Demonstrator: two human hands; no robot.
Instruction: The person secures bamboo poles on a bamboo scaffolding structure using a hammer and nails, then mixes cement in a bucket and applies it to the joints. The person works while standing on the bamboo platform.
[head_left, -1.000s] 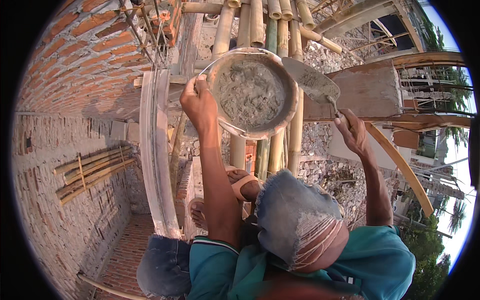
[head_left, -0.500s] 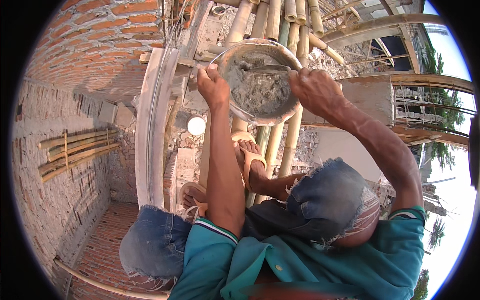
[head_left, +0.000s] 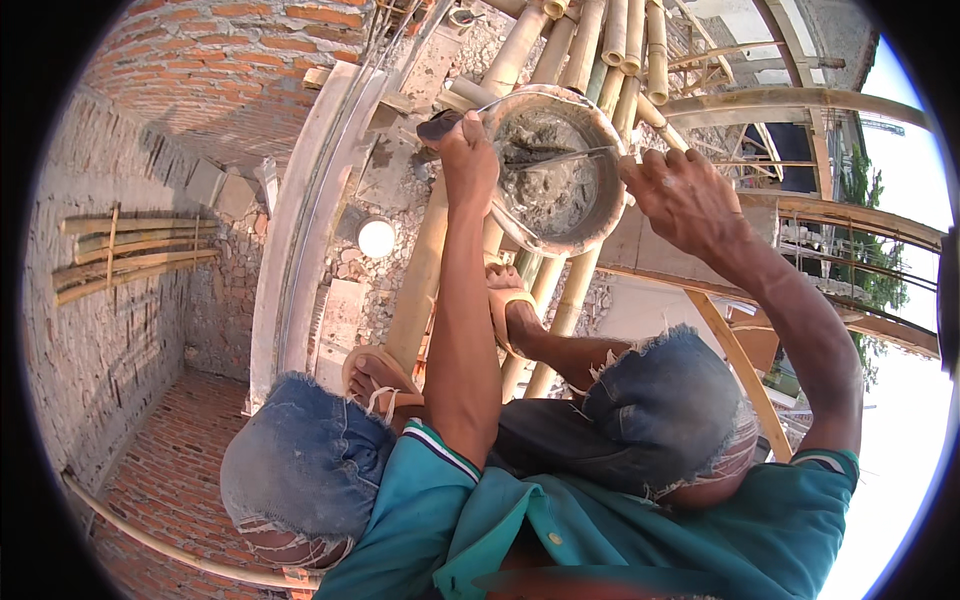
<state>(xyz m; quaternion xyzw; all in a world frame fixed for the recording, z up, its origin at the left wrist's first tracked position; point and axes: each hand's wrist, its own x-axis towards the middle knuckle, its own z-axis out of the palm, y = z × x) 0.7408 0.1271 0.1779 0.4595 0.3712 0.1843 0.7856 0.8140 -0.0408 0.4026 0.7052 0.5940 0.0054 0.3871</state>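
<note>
Left hand (head_left: 468, 155) clamps the near-left rim of the mortar pan (head_left: 550, 165), steadying it on the bamboo poles (head_left: 600, 50); right hand (head_left: 680, 195), grip wrapped round the trowel (head_left: 545, 158), digs into the mix.

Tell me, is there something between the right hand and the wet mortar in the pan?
Only the trowel. The right hand grips its handle at the rim of the pan, and the blade lies in the mortar. Nothing else visible blocks it. The left hand holds the opposite rim.
</note>
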